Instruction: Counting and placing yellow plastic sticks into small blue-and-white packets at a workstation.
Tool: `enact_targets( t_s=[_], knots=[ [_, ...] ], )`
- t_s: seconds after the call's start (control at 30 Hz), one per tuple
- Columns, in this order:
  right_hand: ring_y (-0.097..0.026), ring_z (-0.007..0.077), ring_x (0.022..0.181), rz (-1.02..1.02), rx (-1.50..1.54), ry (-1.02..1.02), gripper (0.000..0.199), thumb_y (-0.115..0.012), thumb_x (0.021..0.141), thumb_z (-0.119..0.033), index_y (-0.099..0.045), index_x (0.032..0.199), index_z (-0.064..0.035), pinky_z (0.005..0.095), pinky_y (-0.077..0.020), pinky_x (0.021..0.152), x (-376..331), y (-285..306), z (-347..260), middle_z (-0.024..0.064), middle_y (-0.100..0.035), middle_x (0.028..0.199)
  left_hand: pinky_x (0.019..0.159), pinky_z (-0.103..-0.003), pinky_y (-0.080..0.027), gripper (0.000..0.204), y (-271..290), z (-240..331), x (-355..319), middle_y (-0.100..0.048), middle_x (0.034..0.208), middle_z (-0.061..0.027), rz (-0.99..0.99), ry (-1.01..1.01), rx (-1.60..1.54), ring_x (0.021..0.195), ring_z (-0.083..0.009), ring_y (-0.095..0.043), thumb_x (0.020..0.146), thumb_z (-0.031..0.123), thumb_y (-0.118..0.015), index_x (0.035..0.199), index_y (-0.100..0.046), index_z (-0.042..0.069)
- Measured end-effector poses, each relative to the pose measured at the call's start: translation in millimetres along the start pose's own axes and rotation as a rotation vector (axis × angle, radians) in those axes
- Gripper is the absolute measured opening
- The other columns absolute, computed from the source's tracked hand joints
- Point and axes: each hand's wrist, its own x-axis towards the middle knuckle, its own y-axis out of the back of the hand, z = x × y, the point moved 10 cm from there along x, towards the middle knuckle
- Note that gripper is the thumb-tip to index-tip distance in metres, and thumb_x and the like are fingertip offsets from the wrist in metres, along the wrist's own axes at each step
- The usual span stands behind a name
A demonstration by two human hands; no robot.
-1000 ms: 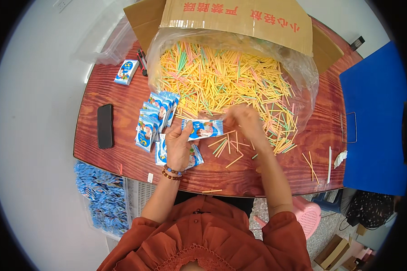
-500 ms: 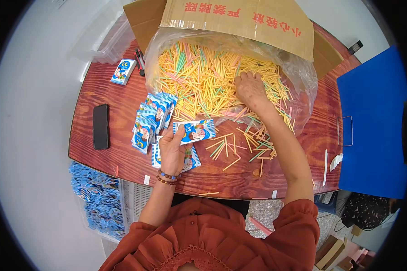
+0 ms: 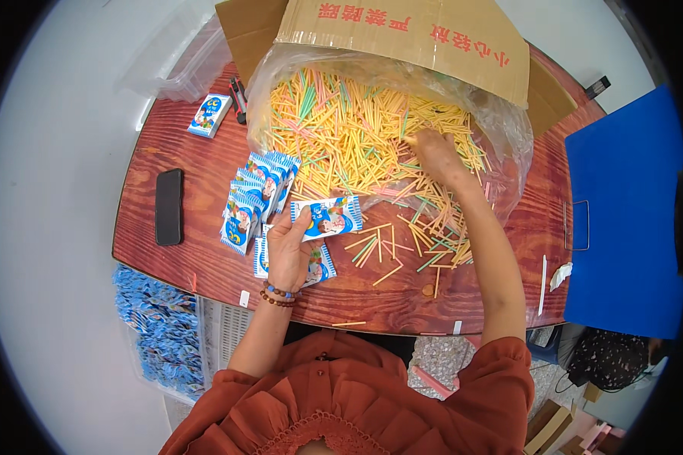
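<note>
My left hand grips a blue-and-white packet between thumb and fingers, near the table's front. Beneath that hand lies another blue-and-white packet, partly covered. A stack of similar packets leans just beyond it on the left. My right hand is at the right side of a large heap of thin pastel sticks, yellow, pink and green. Its fingers are bent and pinched together at the sticks, with yellow ends showing at the fingertips; how many it holds is hidden.
The heap spills from a plastic-lined cardboard box lying open on the wooden table. Loose sticks lie in front. A phone, a box cutter and a lone packet are left; a blue panel stands right.
My right hand has shifted slightly right and nearer within the heap, its fingers drawing together on sticks. My left hand keeps the packet in nearly the same place.
</note>
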Motion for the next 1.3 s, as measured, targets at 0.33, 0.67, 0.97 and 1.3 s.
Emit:
enact_targets(
  t_s=[0.33,0.67,0.97,1.3],
  knots=[
    [-0.056,0.0170,0.103,0.401,1.418,-0.428,0.025,-0.050,0.097,-0.013,-0.051,0.119,-0.0025,0.0311,-0.0377,0.098,-44.2,-0.7,38.3,0.0077,-0.066,0.101,0.063,-0.026,-0.052,0.013,-14.8,-11.1,1.1,-0.069,0.093,-0.0013,-0.051,0.071,-0.061,0.081,-0.0104,-0.066,0.095,0.019,-0.060,0.100,-0.066,0.008],
    [-0.059,0.0276,0.103,0.717,1.956,-0.296,0.010,-0.044,0.100,-0.013,-0.046,0.108,-0.0060,0.0418,-0.0413,0.099,-60.4,44.4,20.1,0.0100,-0.060,0.093,0.064,-0.027,-0.051,0.014,-31.7,-23.2,4.4,-0.069,0.091,-0.0027,-0.079,0.081,-0.121,0.078,-0.0109,-0.064,0.094,0.021,-0.061,0.095,-0.066,0.007],
    [-0.060,0.0265,0.095,1.018,2.216,-0.067,0.012,-0.045,0.100,-0.016,-0.045,0.109,-0.0086,0.0494,-0.0277,0.112,-89.9,99.2,-100.4,0.0068,-0.054,0.090,0.068,-0.029,-0.054,0.020,-53.6,-20.0,-4.2,-0.069,0.096,-0.0072,-0.158,0.081,-0.145,0.082,-0.0143,-0.066,0.097,0.020,-0.055,0.102,-0.064,0.002],
    [-0.062,0.0320,0.102,1.054,1.894,-0.192,0.012,-0.042,0.101,-0.020,-0.042,0.104,-0.0085,0.0513,-0.0079,0.117,-91.6,103.3,-124.1,0.0069,-0.057,0.086,0.073,-0.032,-0.056,0.024,-45.6,-13.3,-8.6,-0.068,0.101,-0.0085,-0.130,0.064,-0.138,0.088,-0.0155,-0.066,0.099,0.021,-0.052,0.108,-0.062,0.000]
  ],
)
